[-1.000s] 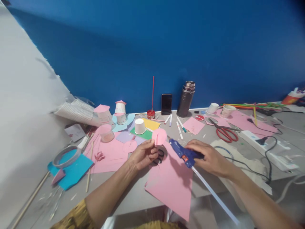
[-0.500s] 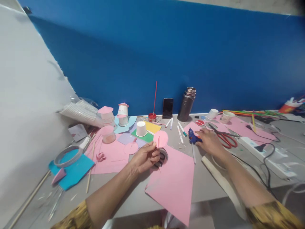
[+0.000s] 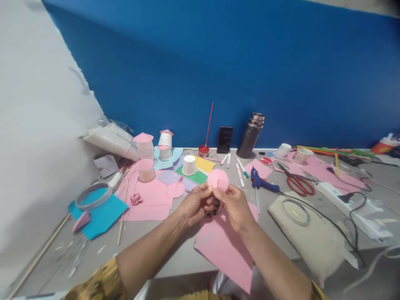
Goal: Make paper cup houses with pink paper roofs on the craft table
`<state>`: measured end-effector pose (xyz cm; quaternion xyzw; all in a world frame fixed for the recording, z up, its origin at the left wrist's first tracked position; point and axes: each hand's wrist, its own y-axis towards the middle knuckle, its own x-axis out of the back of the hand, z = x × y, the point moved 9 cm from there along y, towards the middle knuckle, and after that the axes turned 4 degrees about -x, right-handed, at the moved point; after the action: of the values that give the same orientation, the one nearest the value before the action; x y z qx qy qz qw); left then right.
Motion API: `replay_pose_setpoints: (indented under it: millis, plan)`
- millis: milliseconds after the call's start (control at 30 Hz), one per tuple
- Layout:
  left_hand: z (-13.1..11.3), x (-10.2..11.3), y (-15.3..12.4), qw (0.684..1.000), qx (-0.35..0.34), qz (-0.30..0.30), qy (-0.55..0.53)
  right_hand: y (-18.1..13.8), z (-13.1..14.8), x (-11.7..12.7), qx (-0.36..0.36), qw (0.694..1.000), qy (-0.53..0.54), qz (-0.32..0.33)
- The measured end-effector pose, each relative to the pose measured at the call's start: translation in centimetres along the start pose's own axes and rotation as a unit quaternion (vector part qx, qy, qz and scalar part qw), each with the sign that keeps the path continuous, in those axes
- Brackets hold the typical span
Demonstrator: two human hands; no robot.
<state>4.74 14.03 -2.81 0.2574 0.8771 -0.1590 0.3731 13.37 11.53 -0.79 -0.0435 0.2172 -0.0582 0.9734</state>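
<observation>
A pink paper disc with a slit is held up in front of me, above a large pink sheet. My left hand pinches its lower left edge between thumb and fingers. At the lower right edge, my right hand grips the same disc, its thumb lying on the paper. Behind the hands a dark object, partly hidden, rests on the pink sheet. To the right lies a blue glue gun on the table. Another pink disc lies flat left of the hands.
A white paper cup stands upside down on coloured sheets. Cups with pink tops are at the left. Red-handled scissors, a power strip and a cloth bag lie right. A dark flask stands by the wall.
My right hand has let go of the glue gun and come left to the pink disc, which both hands now hold. The glue gun lies on the table. The view has shifted slightly.
</observation>
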Motion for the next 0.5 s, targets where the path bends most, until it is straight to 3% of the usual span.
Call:
replay_pose_setpoints:
  millis: [200,367,500]
  plan:
    - [-0.1,-0.4,-0.3,1.000,-0.002,0.004,0.006,-0.2,0.0,0.3,-0.002,1.000,-0.015,-0.014]
    - [-0.4,0.1,-0.2,0.999,-0.026,-0.034,0.031,-0.4,0.5,0.6,0.014,0.998,-0.047,-0.039]
    - [-0.6,0.7,0.1,0.997,-0.028,-0.055,0.050,-0.2,0.3,1.1,0.006,0.999,-0.040,-0.016]
